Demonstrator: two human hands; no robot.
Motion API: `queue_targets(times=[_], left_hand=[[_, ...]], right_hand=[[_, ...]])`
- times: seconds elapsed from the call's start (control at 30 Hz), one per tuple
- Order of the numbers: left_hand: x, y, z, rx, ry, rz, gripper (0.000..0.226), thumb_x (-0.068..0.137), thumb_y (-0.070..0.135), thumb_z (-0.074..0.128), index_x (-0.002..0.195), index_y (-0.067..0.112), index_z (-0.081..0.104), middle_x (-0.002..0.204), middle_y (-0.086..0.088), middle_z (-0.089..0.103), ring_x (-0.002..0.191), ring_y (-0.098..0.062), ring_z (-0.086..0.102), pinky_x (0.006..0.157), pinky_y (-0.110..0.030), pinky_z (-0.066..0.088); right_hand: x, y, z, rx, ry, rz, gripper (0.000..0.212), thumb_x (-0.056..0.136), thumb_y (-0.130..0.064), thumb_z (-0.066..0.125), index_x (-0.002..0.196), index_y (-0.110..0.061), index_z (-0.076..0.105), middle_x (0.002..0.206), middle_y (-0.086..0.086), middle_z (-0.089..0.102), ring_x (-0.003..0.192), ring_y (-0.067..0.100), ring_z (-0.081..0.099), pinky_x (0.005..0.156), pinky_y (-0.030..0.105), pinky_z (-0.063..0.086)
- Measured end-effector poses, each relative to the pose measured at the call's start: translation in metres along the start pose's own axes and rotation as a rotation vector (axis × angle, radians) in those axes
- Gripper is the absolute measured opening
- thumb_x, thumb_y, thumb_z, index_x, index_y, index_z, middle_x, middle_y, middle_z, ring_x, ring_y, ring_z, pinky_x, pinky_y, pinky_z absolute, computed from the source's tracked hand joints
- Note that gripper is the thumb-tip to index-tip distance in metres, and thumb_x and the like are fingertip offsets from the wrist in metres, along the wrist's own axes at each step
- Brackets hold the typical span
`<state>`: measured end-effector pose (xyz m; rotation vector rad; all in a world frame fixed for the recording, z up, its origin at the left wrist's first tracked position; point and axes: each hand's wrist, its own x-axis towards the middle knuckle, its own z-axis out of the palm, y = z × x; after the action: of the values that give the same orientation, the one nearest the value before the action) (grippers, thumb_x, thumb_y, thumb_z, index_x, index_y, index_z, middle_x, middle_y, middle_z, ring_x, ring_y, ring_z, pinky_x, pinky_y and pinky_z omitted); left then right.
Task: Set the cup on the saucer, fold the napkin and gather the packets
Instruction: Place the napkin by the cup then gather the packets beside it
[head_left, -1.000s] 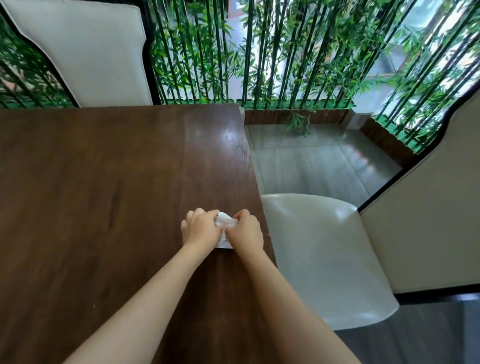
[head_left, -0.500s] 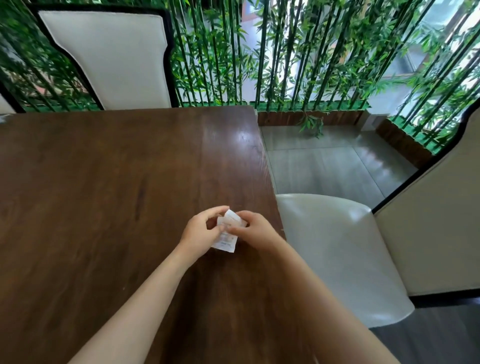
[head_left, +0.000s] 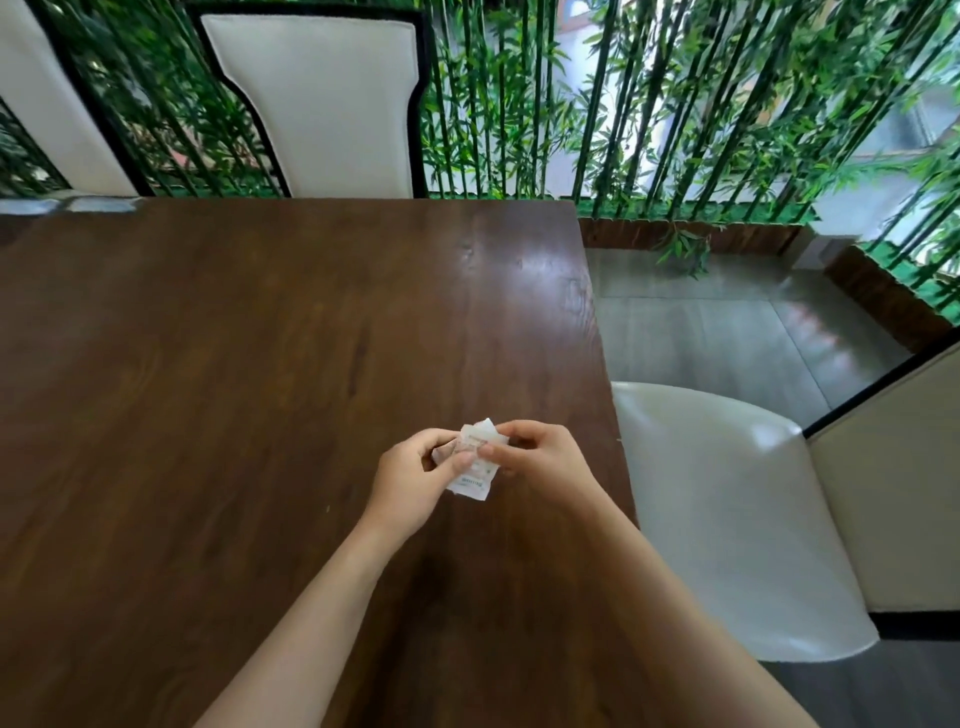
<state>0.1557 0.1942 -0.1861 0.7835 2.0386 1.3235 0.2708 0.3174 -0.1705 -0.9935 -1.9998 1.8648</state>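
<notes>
Small white packets (head_left: 475, 467) with printed labels are pinched between both my hands, held a little above the dark wooden table (head_left: 234, 364) near its right edge. My left hand (head_left: 415, 480) grips them from the left with thumb and fingers. My right hand (head_left: 540, 460) holds them from the right at the top. How many packets are in the stack I cannot tell. No cup, saucer or napkin shows in the head view.
The table's right edge (head_left: 605, 364) runs just beside my hands. A white chair seat (head_left: 727, 499) stands to the right, below table height. A white chair back (head_left: 322, 98) stands at the far side, with bamboo stems behind it.
Both hands have lifted the packets off the table and turned them upright between the fingers. The view has swung to the left, showing more of the far chair.
</notes>
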Motion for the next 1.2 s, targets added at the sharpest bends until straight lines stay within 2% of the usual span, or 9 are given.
queue_targets(times=[0.13,0.2,0.33,0.47,0.63,0.8,0.93,1.07,1.2], left_hand=[[-0.019,0.006,-0.008,-0.294,-0.004,-0.156,0.012,0.081,0.029,0.068,0.093,0.026,0.069,0.096,-0.001,0.075,0.089,-0.014,0.071,0.072,-0.028,0.059],[-0.03,0.011,-0.016,-0.303,0.023,-0.198,0.016,0.084,0.03,0.065,0.099,0.025,0.067,0.105,-0.006,0.072,0.092,-0.015,0.07,0.079,-0.034,0.059],[-0.054,0.02,-0.039,0.395,0.171,0.022,0.051,0.089,0.04,0.053,0.135,0.021,0.044,0.139,-0.001,0.05,0.125,-0.014,0.048,0.105,-0.036,0.041],[-0.076,0.027,-0.051,0.561,0.053,-0.043,0.072,0.089,0.041,0.052,0.146,0.025,0.011,0.15,0.0,0.03,0.135,-0.02,0.032,0.106,-0.039,0.036],[-0.099,0.033,-0.095,0.188,0.133,-0.041,0.039,0.094,0.015,0.043,0.132,0.024,0.037,0.126,0.002,0.054,0.111,-0.013,0.055,0.089,-0.031,0.051],[-0.139,0.035,-0.158,-0.665,0.124,-0.249,0.028,0.094,0.008,0.038,0.112,0.007,0.059,0.08,-0.007,0.069,0.069,-0.015,0.059,0.058,-0.027,0.042],[-0.175,0.031,-0.213,-1.001,-0.056,-0.144,0.036,0.084,0.023,0.046,0.114,0.007,0.058,0.093,-0.017,0.065,0.075,-0.02,0.055,0.061,-0.028,0.046],[-0.207,0.016,-0.262,-1.029,0.086,-0.099,0.046,0.084,0.03,0.051,0.124,0.007,0.055,0.105,-0.019,0.062,0.074,-0.02,0.059,0.063,-0.026,0.053],[-0.246,-0.014,-0.308,-0.517,0.468,-0.104,0.039,0.089,0.021,0.059,0.126,0.026,0.049,0.107,-0.004,0.067,0.083,-0.019,0.069,0.07,-0.032,0.058]], right_hand=[[-0.011,-0.011,0.015,0.325,0.007,0.131,0.006,0.075,-0.003,0.07,0.076,-0.007,0.074,0.077,0.01,0.073,0.075,0.023,0.068,0.073,0.035,0.053],[-0.014,-0.018,0.026,0.389,-0.008,0.187,0.009,0.074,0.002,0.067,0.071,-0.006,0.071,0.071,0.011,0.07,0.065,0.019,0.064,0.062,0.028,0.051],[-0.017,-0.041,0.048,0.293,0.022,0.177,0.011,0.074,0.006,0.062,0.07,-0.004,0.064,0.056,0.005,0.06,0.037,0.004,0.049,0.037,0.015,0.038],[-0.022,-0.073,0.082,0.117,-0.117,0.157,0.009,0.079,0.003,0.057,0.074,-0.005,0.059,0.054,0.006,0.053,0.037,0.007,0.048,0.037,0.017,0.041],[-0.039,-0.112,0.126,-0.073,-0.348,0.016,0.023,0.094,-0.021,0.054,0.076,-0.006,0.058,0.062,0.006,0.06,0.049,0.012,0.057,0.049,0.02,0.051],[-0.051,-0.145,0.155,-0.535,-0.503,-0.48,0.033,0.095,-0.025,0.052,0.127,-0.022,0.055,0.113,-0.001,0.057,0.101,0.012,0.055,0.092,0.024,0.044],[-0.068,-0.168,0.209,-0.495,-0.6,-0.509,0.015,0.089,-0.021,0.063,0.101,-0.015,0.065,0.085,0.005,0.066,0.072,0.023,0.062,0.073,0.035,0.05],[-0.076,-0.18,0.273,-0.37,-0.639,-0.5,0.004,0.087,-0.014,0.065,0.084,-0.012,0.067,0.072,-0.005,0.062,0.066,0.008,0.056,0.066,0.024,0.045],[-0.087,-0.177,0.348,-0.277,-0.677,-0.432,0.01,0.089,-0.013,0.061,0.093,-0.015,0.069,0.074,-0.009,0.064,0.065,0.003,0.057,0.065,0.017,0.048]])
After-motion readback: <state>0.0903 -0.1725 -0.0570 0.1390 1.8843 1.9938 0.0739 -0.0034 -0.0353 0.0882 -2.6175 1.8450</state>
